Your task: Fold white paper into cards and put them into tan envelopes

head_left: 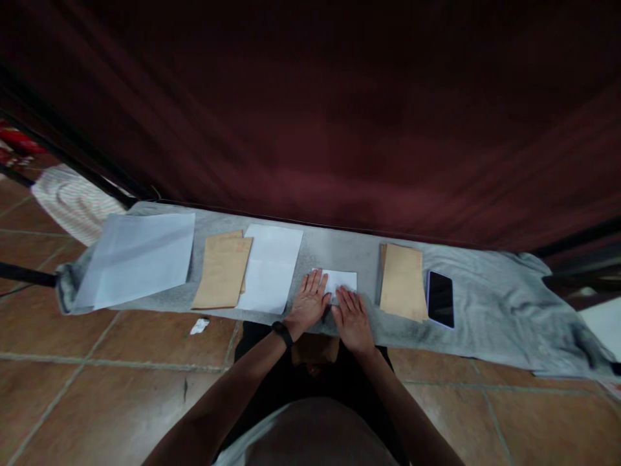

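Observation:
A small folded white sheet of paper (343, 279) lies on the grey cloth in front of me. My left hand (309, 301) rests flat on its left part, fingers stretched out. On its lower right edge lies my right hand (354, 320), also flat with the fingers extended. The palms cover part of the paper. Left of my hands is a larger white sheet (272, 265), partly under a stack of brown envelopes (220, 272). To the right sits another stack of brown envelopes (402, 281).
A phone (440, 299) lies beside the right envelopes. Large white sheets (145, 255) spread over the left end of the narrow cloth-covered surface (495, 310). A dark red panel (310, 129) rises behind it. A paper scrap (199, 325) is on the tiled floor.

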`<state>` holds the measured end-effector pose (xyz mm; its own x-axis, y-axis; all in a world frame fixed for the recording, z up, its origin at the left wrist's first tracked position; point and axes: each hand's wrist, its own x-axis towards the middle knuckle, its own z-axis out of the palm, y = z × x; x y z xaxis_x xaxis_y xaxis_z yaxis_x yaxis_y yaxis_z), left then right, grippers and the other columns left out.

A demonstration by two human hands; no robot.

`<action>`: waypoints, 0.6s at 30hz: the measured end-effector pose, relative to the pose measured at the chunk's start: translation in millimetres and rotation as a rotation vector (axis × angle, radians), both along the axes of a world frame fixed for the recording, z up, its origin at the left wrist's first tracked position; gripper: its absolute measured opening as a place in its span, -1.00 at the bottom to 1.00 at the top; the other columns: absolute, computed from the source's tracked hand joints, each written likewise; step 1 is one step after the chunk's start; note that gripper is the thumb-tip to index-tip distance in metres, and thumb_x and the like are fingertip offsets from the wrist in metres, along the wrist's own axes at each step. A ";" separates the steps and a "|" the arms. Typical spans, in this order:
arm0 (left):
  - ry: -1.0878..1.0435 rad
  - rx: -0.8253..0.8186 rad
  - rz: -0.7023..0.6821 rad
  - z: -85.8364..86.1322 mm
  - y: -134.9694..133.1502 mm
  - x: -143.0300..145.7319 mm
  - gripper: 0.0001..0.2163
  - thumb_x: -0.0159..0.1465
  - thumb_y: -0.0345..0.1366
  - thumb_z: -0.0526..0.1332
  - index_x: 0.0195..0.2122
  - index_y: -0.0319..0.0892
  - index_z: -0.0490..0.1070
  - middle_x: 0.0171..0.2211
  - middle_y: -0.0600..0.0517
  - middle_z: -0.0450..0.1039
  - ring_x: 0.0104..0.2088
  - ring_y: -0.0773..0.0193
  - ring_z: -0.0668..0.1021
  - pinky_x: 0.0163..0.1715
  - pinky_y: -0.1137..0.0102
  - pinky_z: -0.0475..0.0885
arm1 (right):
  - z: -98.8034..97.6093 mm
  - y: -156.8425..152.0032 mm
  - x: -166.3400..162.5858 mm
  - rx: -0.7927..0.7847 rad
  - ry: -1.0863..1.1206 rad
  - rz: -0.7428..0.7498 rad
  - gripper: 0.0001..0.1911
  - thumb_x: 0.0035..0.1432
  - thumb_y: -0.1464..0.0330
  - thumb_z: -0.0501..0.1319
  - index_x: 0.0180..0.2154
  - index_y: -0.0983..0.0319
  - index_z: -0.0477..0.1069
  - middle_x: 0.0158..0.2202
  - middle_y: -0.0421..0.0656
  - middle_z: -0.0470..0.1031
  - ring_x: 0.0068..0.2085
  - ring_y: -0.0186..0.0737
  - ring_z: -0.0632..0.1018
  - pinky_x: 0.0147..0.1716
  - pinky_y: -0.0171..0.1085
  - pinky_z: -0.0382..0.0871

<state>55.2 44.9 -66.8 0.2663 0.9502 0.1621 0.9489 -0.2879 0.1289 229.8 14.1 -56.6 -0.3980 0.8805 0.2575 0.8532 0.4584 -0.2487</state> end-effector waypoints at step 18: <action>0.042 0.017 -0.006 5.2 3.6 -1.5 -0.45 0.43 -0.11 0.05 0.40 -0.14 0.08 0.42 -0.23 -0.01 0.41 -0.10 0.10 0.35 -0.07 -0.01 | -19.1 47.8 -1.3 0.031 -0.092 -0.071 -0.45 0.44 0.24 -0.03 0.37 0.28 0.13 0.41 0.06 0.11 0.38 0.08 0.17 0.30 0.10 0.03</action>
<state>53.7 48.5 -61.6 0.2789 0.9457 0.1669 0.9517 -0.2954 0.0840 228.4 61.9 -75.6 -0.3578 0.8996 0.2503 0.9025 0.4019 -0.1547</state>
